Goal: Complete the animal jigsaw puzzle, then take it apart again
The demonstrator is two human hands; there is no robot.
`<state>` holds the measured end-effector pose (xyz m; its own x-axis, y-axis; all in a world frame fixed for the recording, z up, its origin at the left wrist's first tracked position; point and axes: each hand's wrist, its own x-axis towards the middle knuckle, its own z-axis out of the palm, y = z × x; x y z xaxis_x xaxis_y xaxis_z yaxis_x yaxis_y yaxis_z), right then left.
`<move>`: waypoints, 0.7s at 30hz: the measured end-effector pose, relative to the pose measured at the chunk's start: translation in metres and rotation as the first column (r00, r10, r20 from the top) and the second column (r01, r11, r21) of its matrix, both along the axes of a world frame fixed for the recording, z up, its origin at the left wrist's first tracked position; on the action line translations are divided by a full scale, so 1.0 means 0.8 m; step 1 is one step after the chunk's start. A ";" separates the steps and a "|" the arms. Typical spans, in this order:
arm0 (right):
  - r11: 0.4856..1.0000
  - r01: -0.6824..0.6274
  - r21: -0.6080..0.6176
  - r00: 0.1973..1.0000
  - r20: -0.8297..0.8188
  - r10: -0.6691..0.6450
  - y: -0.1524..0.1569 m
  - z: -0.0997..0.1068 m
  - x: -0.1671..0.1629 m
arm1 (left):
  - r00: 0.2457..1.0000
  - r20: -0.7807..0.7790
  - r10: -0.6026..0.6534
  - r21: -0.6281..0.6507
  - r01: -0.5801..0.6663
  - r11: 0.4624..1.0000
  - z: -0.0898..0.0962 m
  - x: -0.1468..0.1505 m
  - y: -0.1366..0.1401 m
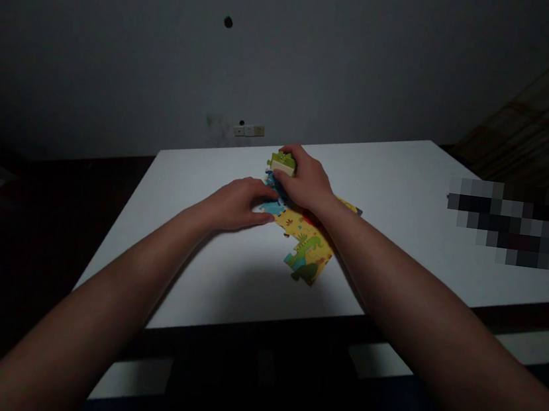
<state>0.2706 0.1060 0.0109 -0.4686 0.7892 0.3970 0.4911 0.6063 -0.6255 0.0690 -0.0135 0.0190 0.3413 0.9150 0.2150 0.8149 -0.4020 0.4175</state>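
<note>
A partly joined jigsaw puzzle [299, 224], yellow with a green dinosaur, lies on the white table. My left hand [242, 205] rests at its left end, thumb and fingers on either side of a light-blue puzzle piece [273, 207]. Just above, my right hand [307, 179] is closed around a small stack of puzzle pieces [282, 160], green on the uppermost one. Dark-blue puzzle parts show below that stack, partly hidden by my fingers. My right wrist covers some of the joined puzzle's right side.
The white table [400, 201] reaches close to a grey wall. Wall sockets [249, 131] sit low on that wall. A blurred-out patch [512, 225] covers something at the table's right. A brownish curtain [530, 117] hangs at the far right.
</note>
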 end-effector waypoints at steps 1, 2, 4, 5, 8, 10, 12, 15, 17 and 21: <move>1.000 -0.003 0.002 1.000 0.002 0.003 0.000 0.000 0.000 | 1.000 0.008 0.000 0.001 0.000 1.000 0.000 0.000 0.000; 1.000 -0.006 0.004 1.000 0.002 0.006 0.000 -0.001 0.000 | 1.000 0.012 -0.001 0.002 0.001 1.000 -0.001 0.000 0.000; 1.000 -0.014 0.009 1.000 -0.003 0.014 0.000 -0.001 0.000 | 1.000 0.009 -0.006 0.001 0.006 1.000 -0.002 0.000 0.000; 1.000 -0.016 0.009 1.000 -0.003 0.016 0.000 -0.001 0.001 | 1.000 0.004 -0.007 0.001 0.007 1.000 -0.002 0.000 0.000; 1.000 -0.022 0.005 1.000 0.002 0.022 0.000 -0.001 0.001 | 1.000 -0.031 0.001 0.003 -0.001 1.000 0.000 -0.001 -0.002; 1.000 -0.031 0.004 1.000 0.006 0.031 -0.002 0.000 0.001 | 0.999 -0.053 0.006 0.002 -0.006 1.000 0.003 -0.003 -0.003; 0.999 -0.040 0.007 0.999 0.010 0.039 -0.003 0.001 0.000 | 0.998 -0.057 0.005 -0.009 -0.005 1.000 0.007 -0.005 -0.005; 0.999 -0.044 0.007 0.999 0.023 0.044 -0.005 0.004 0.001 | 0.999 -0.031 0.009 -0.042 -0.010 0.999 0.010 -0.008 -0.005; 0.999 -0.049 0.011 0.998 0.034 0.048 -0.006 0.006 0.002 | 1.000 -0.006 0.020 -0.057 -0.020 0.998 0.011 -0.009 -0.005; 0.997 -0.071 0.024 0.996 0.061 0.069 -0.008 0.008 0.003 | 0.999 0.041 0.011 -0.048 -0.009 0.999 0.012 -0.008 -0.004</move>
